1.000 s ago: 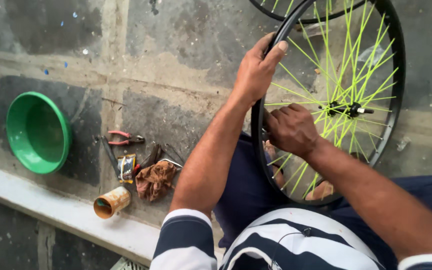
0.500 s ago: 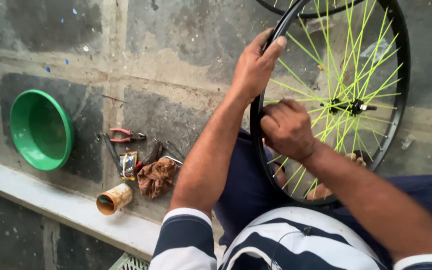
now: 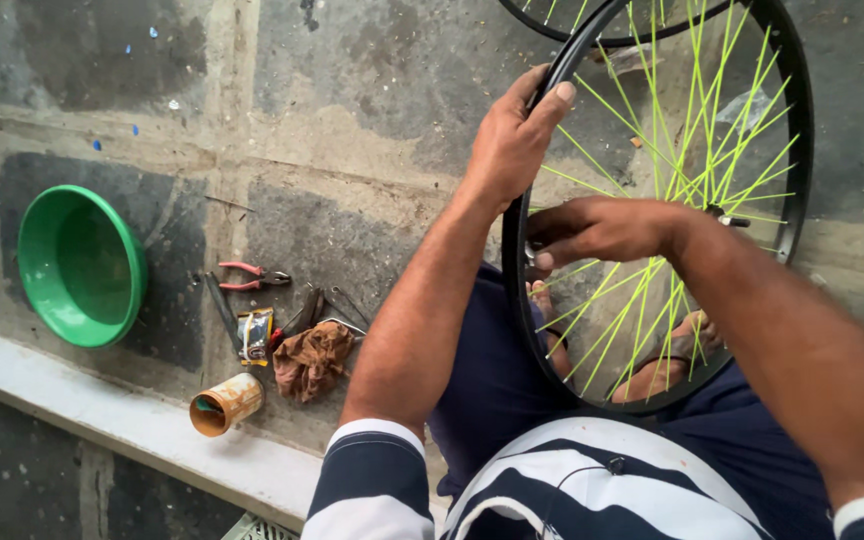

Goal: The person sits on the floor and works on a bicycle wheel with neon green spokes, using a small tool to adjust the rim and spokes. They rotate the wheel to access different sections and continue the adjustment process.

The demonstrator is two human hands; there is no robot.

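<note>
We record one bicycle wheel (image 3: 787, 130), held upright over the seated person's lap: black rim, thin neon yellow-green spokes running to a small dark hub (image 3: 720, 212). Its lower arc sits between the knees of dark blue shorts (image 3: 497, 375), with bare feet showing through the spokes. The top of the wheel runs out of view, where the rim of a second wheel (image 3: 552, 25) crosses just beside it.

Left hand (image 3: 512, 140): wrapped over the upper left of the rim, fingers curled around the outer edge, thumb lying flat along it.

Right hand (image 3: 597, 230): reached in among the spokes from the right, fingers drawn together near the rim's inner left side. We cannot tell what they pinch.

Ground: rough grey concrete slabs with pale, gritty joints. The broad stretch left of the left forearm lies open as far as the tools. A smooth pale ledge (image 3: 82, 400) bounds the slabs along the lower left.

Items well apart from both hands:
- green plastic basin (image 3: 67, 265), round, glossy, tilted on its side;
- red-handled pliers (image 3: 252, 277);
- small foil-like packet (image 3: 255, 335);
- crumpled brown rag (image 3: 312, 362), over dark metal tools;
- rusty tin can (image 3: 225, 403), lying on its side, at the ledge's edge.
</note>
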